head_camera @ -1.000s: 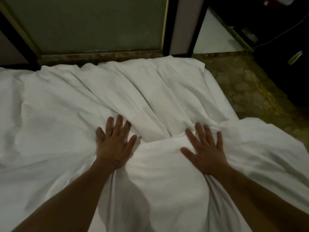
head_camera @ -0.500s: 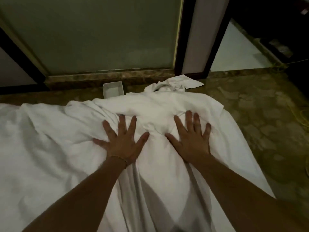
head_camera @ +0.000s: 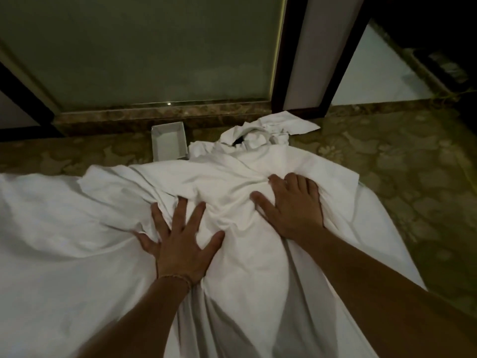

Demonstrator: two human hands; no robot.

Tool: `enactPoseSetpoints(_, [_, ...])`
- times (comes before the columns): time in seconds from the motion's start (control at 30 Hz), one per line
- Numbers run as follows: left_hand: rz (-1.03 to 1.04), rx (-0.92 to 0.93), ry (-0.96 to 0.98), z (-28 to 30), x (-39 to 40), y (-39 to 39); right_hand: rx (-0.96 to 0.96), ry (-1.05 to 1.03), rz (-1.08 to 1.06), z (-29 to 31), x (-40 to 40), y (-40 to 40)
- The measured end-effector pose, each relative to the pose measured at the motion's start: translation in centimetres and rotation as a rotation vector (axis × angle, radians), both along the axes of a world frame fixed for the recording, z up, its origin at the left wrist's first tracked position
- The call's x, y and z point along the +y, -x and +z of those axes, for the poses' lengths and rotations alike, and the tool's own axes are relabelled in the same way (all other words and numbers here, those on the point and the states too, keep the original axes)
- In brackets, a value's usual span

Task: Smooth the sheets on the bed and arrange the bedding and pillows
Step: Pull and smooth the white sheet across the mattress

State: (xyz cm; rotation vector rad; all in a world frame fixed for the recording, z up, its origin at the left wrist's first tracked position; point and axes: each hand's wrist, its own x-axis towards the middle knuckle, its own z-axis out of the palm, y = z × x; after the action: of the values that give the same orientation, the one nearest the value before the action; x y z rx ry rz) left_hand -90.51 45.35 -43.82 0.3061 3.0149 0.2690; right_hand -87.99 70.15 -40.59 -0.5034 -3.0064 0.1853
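The large white cotton bed sheet lay spread over the bed, wrinkled and bunched into thick folds at its far corner, where it hung over the edge. A crumpled white cloth bundle lay on the floor just beyond that corner, touching the sheet's far edge.

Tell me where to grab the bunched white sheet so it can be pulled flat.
Grip the sheet at its loose far edge, past the right hand, reaching forward over the bunch. The folds gather there, so pulling from that edge should likely draw them out.
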Motion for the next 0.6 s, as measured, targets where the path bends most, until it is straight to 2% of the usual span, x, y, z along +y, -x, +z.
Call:
enactPoseSetpoints(0.07, [-0.001, 0.007, -0.036, 0.1, -0.2, -0.1, 0.021, -0.062, -0.019, 0.3, -0.5, 0.5])
enactPoseSetpoints(0.3, [-0.014, 0.061, -0.11, 0.0, -0.2, 0.1, -0.097, -0.133, -0.039, 2.1, -1.8, -0.8])
enactPoseSetpoints(0.43, [0.023, -0.044, -0.124, 0.8, -0.4, 0.3, -0.177, -0.135, -0.006, 3.4, -3.1, -4.4])
enactPoseSetpoints(0.5, [0.008, -0.115, -0.073, 2.8, -1.0, -0.1, -0.22, -0.117, 0.002, 4.1, -4.3, -6.6])
enactPoseSetpoints(0.6, [0.041, -0.184, -0.115, 6.3, -2.9, -1.4, -0.236, -0.045, -0.031, 4.9, -6.4, -9.3])
